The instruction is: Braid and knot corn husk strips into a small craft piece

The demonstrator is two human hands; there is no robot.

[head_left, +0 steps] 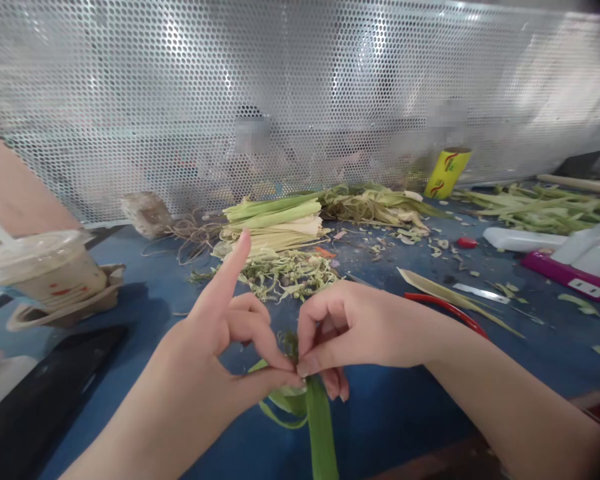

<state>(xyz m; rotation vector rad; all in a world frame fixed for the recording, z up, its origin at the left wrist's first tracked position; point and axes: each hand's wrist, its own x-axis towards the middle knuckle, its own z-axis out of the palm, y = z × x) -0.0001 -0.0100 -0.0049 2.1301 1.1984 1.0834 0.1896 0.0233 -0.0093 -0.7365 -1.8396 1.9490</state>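
Low over the blue table, both hands meet fingertip to fingertip on a green leaf strip (321,427). My left hand (215,357) pinches it between thumb and a finger, with one finger raised straight up. Opposite it, my right hand (365,327) has thumb and forefinger pinched at the same spot, the other fingers curled below. One broad end of the strip hangs down toward the front, and a looped part (285,403) bends out under the left fingertips. The exact point of the grip is hidden by the fingertips.
Behind the hands lie a leaf bundle (275,217) and pale thin scraps (290,270). A lidded drink cup (55,273) and black tablet-like slab (55,393) are left. Rightward are a red curved handle (450,308), yellow tube (446,175) and purple-white power strip (570,277). Perforated metal (290,80) screens the back.
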